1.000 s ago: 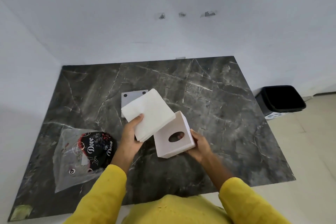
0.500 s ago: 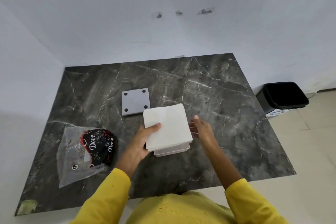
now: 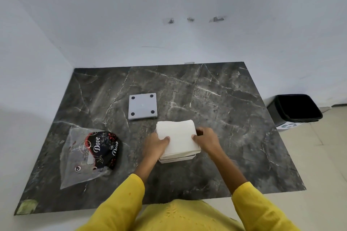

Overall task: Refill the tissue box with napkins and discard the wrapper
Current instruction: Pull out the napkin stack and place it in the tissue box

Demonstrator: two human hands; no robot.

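Note:
A white stack of napkins (image 3: 178,137) sits in the open side of the white tissue box (image 3: 176,158), which rests on the dark marble table (image 3: 234,118); only the box's front rim shows below the stack. My left hand (image 3: 155,145) holds the stack's left edge with the thumb on top. My right hand (image 3: 206,139) grips the right edge the same way. The box's grey base panel (image 3: 142,106) with its black feet lies apart, behind the box. The clear and black "Dove" wrapper (image 3: 90,154) lies flat at the left.
A black bin (image 3: 294,109) stands on the floor past the table's right edge. White walls close the back and left sides. A scrap of greenish tape (image 3: 27,206) sticks to the table's front left corner.
The box went from tilted in my right hand to resting on the table. The napkin stack came down onto its open side, and my right hand moved onto the stack's right edge.

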